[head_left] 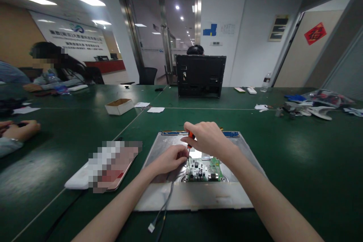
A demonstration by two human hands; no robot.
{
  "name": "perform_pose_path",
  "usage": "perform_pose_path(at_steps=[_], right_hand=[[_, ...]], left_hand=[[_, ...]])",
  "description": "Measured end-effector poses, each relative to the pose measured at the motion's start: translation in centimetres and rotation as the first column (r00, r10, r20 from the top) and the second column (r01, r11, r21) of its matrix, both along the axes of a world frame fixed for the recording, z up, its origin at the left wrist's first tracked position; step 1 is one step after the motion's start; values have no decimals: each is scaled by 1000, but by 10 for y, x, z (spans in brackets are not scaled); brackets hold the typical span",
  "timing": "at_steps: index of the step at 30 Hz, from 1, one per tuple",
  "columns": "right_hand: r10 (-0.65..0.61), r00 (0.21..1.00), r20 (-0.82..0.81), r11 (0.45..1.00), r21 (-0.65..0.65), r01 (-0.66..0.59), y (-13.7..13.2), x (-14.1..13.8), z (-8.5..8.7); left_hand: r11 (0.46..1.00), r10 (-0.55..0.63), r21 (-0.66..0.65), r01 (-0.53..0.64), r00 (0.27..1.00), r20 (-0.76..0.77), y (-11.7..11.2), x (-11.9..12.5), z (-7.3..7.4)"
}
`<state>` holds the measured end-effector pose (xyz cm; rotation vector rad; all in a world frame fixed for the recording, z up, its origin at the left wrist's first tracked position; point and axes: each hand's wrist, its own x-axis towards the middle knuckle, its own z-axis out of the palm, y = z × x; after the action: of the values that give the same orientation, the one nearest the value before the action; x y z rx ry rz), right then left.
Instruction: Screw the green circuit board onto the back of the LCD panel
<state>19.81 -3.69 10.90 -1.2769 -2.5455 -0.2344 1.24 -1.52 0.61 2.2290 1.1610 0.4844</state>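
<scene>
My right hand (205,140) is wrapped round the red-and-black handle of a screwdriver (190,140). Its thin shaft points down to the upper left corner of a green circuit board (204,167). The board lies on the silver metal back of a flat display panel (244,155), flat on the table before me. By the screwdriver's tip, my left hand (172,158) has its fingers closed at the board's left edge; whatever they pinch is hidden. Grey cables (169,196) run from under that hand over the panel's near edge, ending in a white connector (151,227).
Left of the panel lie a pink phone (120,174) and a white object (78,179), partly pixelated. Farther off stand an open white box (119,106) and a black monitor casing (201,75). Parts and bags (317,107) lie far right. Another person's hands (24,132) are at left.
</scene>
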Motion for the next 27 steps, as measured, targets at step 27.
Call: perform_pose_path(at_steps=[27], right_hand=[[8,999,-44,1000,1,-8,-1,0,0]], left_hand=[[1000,-1,-10,2,1000,4,-1,1,3]])
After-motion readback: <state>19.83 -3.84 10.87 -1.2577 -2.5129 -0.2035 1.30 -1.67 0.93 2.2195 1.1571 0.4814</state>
